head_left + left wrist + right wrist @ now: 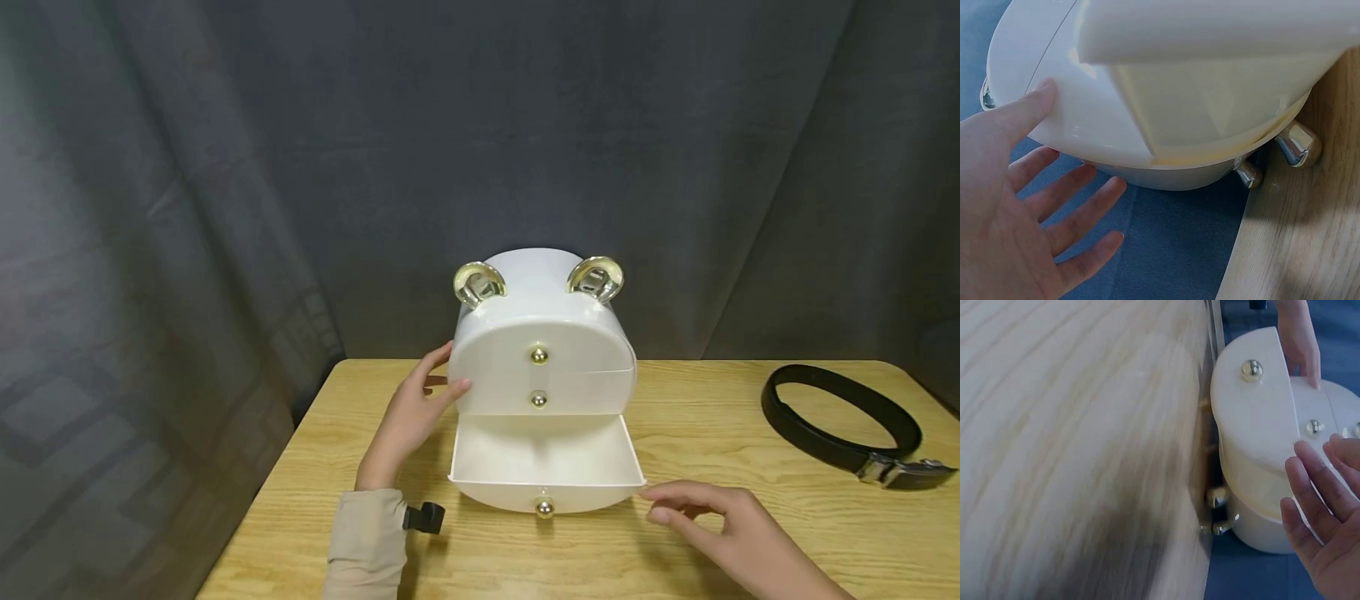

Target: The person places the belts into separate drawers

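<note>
A white rounded drawer box point(543, 333) with two gold ears and gold knobs stands on the table. Its bottom drawer point(547, 450) is pulled out toward the person, and the inside shows bare. My left hand point(412, 412) is at the box's left side, the thumb resting on its front face. In the left wrist view the fingers of that left hand point(1041, 206) are spread along the side. At the drawer's front right corner is my right hand point(720, 525), fingertips right by the rim. The right wrist view shows loosely extended fingers point(1316, 494) with nothing between them.
A coiled black belt point(840, 417) with a metal buckle lies on the right part of the wooden table point(697, 400). Dark grey curtains point(375, 167) hang behind and to the left. A small black device sits on the left sleeve point(367, 533).
</note>
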`<state>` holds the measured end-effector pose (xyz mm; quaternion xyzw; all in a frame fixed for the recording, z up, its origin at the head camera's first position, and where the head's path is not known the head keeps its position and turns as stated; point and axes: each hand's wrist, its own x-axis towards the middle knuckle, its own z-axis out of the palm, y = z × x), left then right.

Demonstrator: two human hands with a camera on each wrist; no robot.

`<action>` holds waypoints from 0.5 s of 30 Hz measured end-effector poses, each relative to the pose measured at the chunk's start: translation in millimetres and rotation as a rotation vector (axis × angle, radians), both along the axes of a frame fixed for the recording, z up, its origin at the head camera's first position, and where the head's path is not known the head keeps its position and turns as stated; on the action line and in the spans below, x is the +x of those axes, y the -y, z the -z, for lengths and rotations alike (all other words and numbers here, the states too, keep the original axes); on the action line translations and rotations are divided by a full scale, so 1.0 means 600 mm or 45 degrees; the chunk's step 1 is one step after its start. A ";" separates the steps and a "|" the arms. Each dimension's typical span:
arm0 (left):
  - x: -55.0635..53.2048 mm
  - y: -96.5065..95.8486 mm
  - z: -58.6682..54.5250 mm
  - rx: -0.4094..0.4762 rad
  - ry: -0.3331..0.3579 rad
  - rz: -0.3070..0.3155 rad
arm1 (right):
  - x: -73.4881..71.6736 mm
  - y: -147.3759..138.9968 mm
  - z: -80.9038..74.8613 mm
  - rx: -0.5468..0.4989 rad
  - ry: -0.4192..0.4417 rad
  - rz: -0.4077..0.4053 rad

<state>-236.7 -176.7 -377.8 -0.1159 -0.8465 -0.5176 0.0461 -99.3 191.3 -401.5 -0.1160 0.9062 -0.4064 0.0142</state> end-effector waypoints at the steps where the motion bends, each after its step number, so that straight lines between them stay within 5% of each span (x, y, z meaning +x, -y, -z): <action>1: 0.000 0.000 0.000 -0.002 -0.001 0.000 | 0.000 -0.003 -0.001 0.015 -0.012 0.017; 15: 0.002 -0.002 -0.004 -0.008 -0.017 -0.001 | 0.005 -0.043 -0.007 0.129 0.079 0.162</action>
